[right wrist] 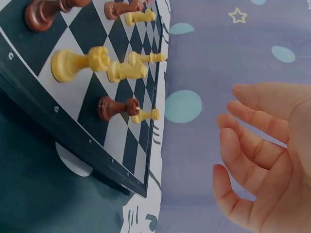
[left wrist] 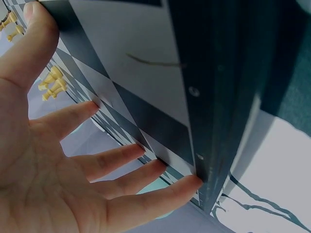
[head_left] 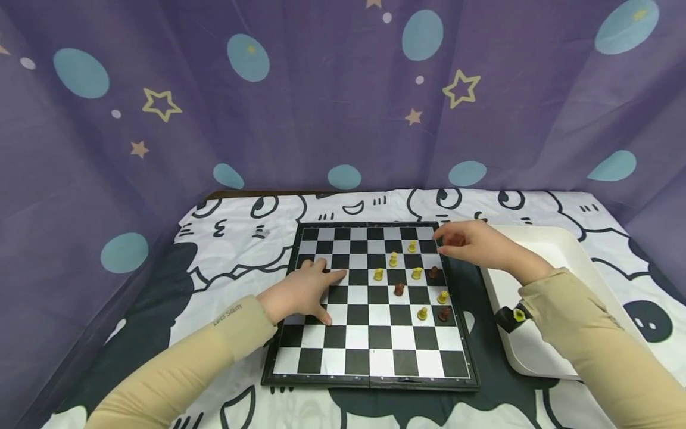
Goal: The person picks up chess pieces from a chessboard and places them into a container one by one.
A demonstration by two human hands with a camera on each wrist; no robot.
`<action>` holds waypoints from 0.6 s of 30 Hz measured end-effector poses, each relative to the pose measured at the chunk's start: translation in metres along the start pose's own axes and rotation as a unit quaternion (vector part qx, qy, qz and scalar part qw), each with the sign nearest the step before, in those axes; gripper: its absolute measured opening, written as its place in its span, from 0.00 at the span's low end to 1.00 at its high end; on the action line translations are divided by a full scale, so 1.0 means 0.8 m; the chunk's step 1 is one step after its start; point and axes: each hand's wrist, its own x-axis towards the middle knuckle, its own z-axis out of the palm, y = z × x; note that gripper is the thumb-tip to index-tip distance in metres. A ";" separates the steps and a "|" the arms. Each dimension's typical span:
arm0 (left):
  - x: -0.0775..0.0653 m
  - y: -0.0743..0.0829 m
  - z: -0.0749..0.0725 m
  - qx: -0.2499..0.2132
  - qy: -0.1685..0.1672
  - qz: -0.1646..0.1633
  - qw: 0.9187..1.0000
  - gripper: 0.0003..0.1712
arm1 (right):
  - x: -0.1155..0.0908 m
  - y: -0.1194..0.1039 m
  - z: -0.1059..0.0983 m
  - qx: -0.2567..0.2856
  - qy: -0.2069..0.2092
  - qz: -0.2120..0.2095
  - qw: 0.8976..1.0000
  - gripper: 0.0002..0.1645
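A black-and-white chessboard (head_left: pixel 356 336) lies flat on the patterned cloth. My left hand (head_left: pixel 305 289) rests on its left side with fingers and thumb spread; in the left wrist view the straight fingertips (left wrist: pixel 187 184) meet the squares. My right hand (head_left: pixel 477 241) is at the far right corner of the board, its fingers bent loosely with nothing between them. Several yellow chess pieces (head_left: pixel 417 273) and a few reddish-brown ones (head_left: pixel 399 289) stand on the board's right half. In the right wrist view, a yellow rook (right wrist: pixel 73 63) and a brown piece (right wrist: pixel 114 108) stand near the board's edge.
Right of the board sits a white tray (head_left: pixel 570 238), partly covered by my right forearm. A small black device (head_left: pixel 511 320) shows beside the right sleeve. Behind the cloth-covered table hangs a purple curtain (head_left: pixel 300 119) with stars and blue ovals.
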 end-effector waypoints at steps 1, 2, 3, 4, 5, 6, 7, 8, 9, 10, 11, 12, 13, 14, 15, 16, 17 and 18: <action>0.000 0.000 0.000 -0.001 0.000 0.000 1.000 0.58 | 0.000 0.000 0.002 -0.001 -0.003 -0.001 1.000 0.15; -0.001 0.000 0.000 -0.001 -0.001 0.000 1.000 0.57 | 0.001 0.000 0.004 -0.003 -0.005 -0.001 1.000 0.15; -0.001 0.000 0.000 -0.002 -0.001 0.000 1.000 0.57 | 0.001 0.000 0.005 -0.004 -0.007 -0.001 1.000 0.15; -0.001 0.000 0.000 -0.002 -0.001 -0.001 1.000 0.57 | 0.002 0.000 0.008 -0.006 -0.008 -0.001 1.000 0.15; -0.001 0.000 0.000 -0.002 -0.001 -0.001 1.000 0.57 | 0.002 0.001 0.010 -0.007 -0.010 0.000 1.000 0.15; -0.001 0.000 0.000 -0.004 -0.001 -0.001 1.000 0.57 | 0.003 0.002 0.011 -0.007 -0.011 0.000 1.000 0.15; -0.001 0.000 0.000 -0.004 -0.001 -0.001 1.000 0.57 | 0.003 0.003 0.013 -0.007 -0.013 0.001 1.000 0.15; -0.001 0.000 0.001 -0.004 0.000 -0.002 1.000 0.57 | 0.003 0.004 0.015 -0.006 -0.014 0.000 1.000 0.15; -0.001 0.000 0.001 -0.005 0.000 -0.002 1.000 0.57 | 0.004 0.006 0.017 -0.003 -0.015 -0.001 1.000 0.15; -0.001 0.000 0.001 -0.005 0.001 -0.002 1.000 0.57 | 0.004 0.007 0.019 -0.001 -0.015 -0.001 1.000 0.15; -0.001 0.000 0.001 -0.005 0.001 -0.002 1.000 0.57 | 0.004 0.009 0.021 0.001 -0.016 -0.002 1.000 0.14; 0.000 -0.001 0.001 -0.005 0.002 -0.002 1.000 0.58 | 0.004 0.011 0.023 0.003 -0.017 -0.003 1.000 0.14; -0.001 0.000 0.002 -0.004 0.002 -0.003 1.000 0.58 | 0.005 0.013 0.024 0.005 -0.019 -0.001 1.000 0.14; -0.001 0.000 0.002 -0.003 0.002 -0.003 1.000 0.58 | 0.005 0.015 0.026 0.005 -0.021 -0.001 1.000 0.14; -0.001 0.000 0.002 -0.002 0.002 -0.004 1.000 0.58 | 0.006 0.017 0.028 0.004 -0.022 0.001 1.000 0.14; -0.001 0.000 0.002 -0.002 0.002 -0.004 1.000 0.58 | 0.006 0.019 0.029 0.003 -0.025 0.004 1.000 0.14; -0.001 0.001 0.002 -0.002 0.003 -0.005 1.000 0.58 | 0.007 0.021 0.031 0.001 -0.027 0.006 1.000 0.14; -0.002 0.001 0.002 -0.003 0.003 -0.005 1.000 0.58 | 0.008 0.022 0.032 -0.001 -0.029 0.009 1.000 0.14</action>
